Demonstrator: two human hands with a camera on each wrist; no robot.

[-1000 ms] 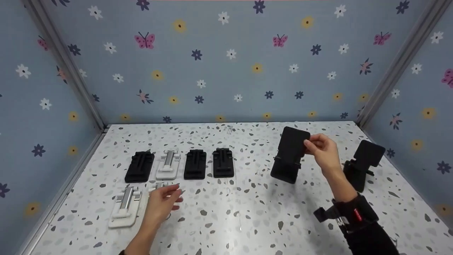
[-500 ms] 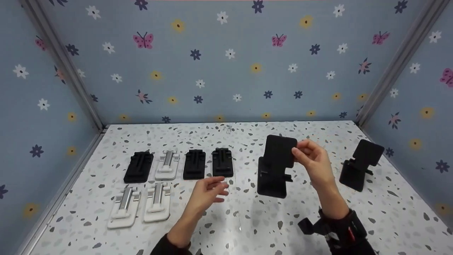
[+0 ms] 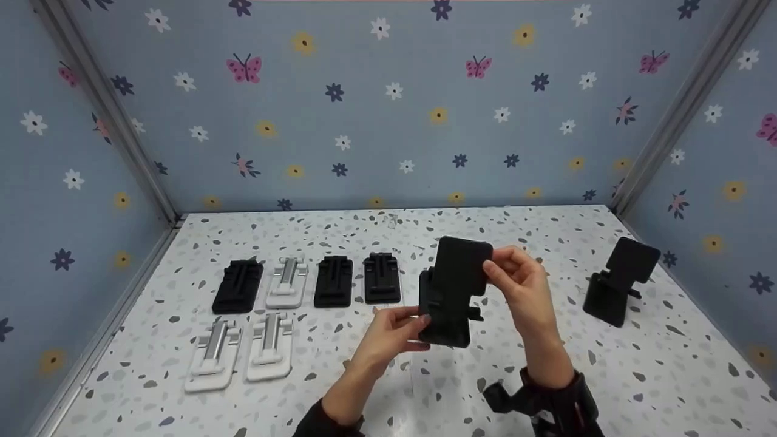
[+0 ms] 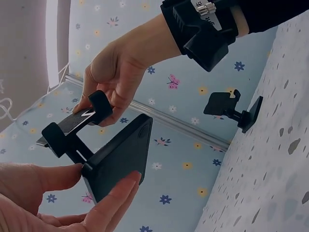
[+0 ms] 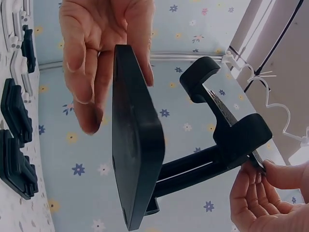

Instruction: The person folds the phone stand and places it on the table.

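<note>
An unfolded black phone stand [image 3: 462,267] is held up over the table between both hands. My right hand [image 3: 523,288] pinches the upper plate's right edge between thumb and fingers. At the lower left, my left hand [image 3: 391,334] has its thumb and fingers around the edge of the base. In the left wrist view the stand's base [image 4: 120,159] lies between the left thumb and fingers, while the right hand [image 4: 116,72] grips the plate beyond the two hooks. The right wrist view shows the double arm [image 5: 188,169] extended between base and plate.
Another unfolded black stand [image 3: 625,267] stands on the speckled table [image 3: 388,400] at the right. Folded stands lie at the left: a back row with a black one [image 3: 238,286], a white one [image 3: 288,283] and two more black ones, and two white ones [image 3: 212,355] in front. Patterned walls enclose the table.
My right hand has brought the phone stand leftward, and its plate and base have turned. My left hand has moved right from near the white stands and taken hold of the base.
</note>
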